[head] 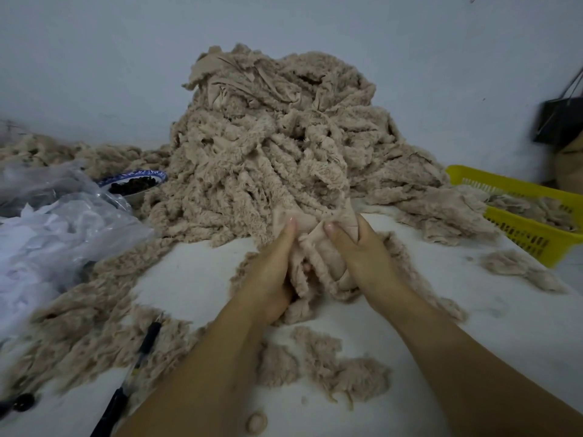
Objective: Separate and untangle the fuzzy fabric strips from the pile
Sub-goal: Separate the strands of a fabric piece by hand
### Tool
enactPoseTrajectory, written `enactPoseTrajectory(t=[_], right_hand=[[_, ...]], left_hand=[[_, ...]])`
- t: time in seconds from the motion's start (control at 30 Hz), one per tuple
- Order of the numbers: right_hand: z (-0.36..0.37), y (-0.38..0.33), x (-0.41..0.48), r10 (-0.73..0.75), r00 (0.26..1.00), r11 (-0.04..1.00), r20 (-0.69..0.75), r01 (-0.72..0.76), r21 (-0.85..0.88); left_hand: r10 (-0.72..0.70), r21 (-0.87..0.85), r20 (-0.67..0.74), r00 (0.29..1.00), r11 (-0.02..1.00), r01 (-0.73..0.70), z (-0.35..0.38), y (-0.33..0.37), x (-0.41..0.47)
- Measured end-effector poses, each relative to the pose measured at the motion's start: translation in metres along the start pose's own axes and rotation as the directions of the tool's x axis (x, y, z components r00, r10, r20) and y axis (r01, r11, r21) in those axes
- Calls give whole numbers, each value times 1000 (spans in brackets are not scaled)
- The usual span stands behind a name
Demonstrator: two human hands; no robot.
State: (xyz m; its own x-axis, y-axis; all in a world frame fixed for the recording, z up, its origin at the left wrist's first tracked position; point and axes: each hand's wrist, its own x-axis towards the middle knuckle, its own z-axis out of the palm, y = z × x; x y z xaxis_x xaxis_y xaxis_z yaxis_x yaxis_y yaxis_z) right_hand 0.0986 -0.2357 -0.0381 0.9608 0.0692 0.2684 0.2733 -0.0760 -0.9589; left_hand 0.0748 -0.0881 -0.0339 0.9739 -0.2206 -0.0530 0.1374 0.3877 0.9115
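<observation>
A tall pile of beige fuzzy fabric strips (271,134) rises at the back of the white table (195,272). At its near foot, my left hand (271,272) and my right hand (356,250) both grip one bunched strip (318,260) that still runs up into the pile. Each thumb presses on the strip's smooth backing, and the fingers curl underneath. Loose tufts of fuzz (318,364) lie on the table between my forearms.
A yellow plastic basket (523,228) with some strips stands at the right. Crumpled clear plastic bags (60,222) and a blue-rimmed bowl of dark bits (135,182) sit at the left. A black pen (148,339) and scissors (110,411) lie near the front left.
</observation>
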Motion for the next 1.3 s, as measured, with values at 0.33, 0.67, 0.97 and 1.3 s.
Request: enactPoseTrajectory(t=[0.33, 0.67, 0.97, 1.3], right_hand=[[2, -4, -5, 24, 983, 998, 181, -14, -58], [-6, 0, 1, 5, 979, 925, 203, 73, -373], [5, 2, -2, -75, 966, 808, 247, 204, -552], [-14, -1, 2, -18, 992, 996, -125, 6, -94]], left_hand=[[-41, -203, -53, 998, 979, 29, 0, 4, 0], [116, 238, -303, 946, 970, -43, -17, 1, 4], [158, 98, -422, 893, 987, -128, -9, -4, 7], [3, -441, -279, 960, 888, -131, -19, 9, 8]])
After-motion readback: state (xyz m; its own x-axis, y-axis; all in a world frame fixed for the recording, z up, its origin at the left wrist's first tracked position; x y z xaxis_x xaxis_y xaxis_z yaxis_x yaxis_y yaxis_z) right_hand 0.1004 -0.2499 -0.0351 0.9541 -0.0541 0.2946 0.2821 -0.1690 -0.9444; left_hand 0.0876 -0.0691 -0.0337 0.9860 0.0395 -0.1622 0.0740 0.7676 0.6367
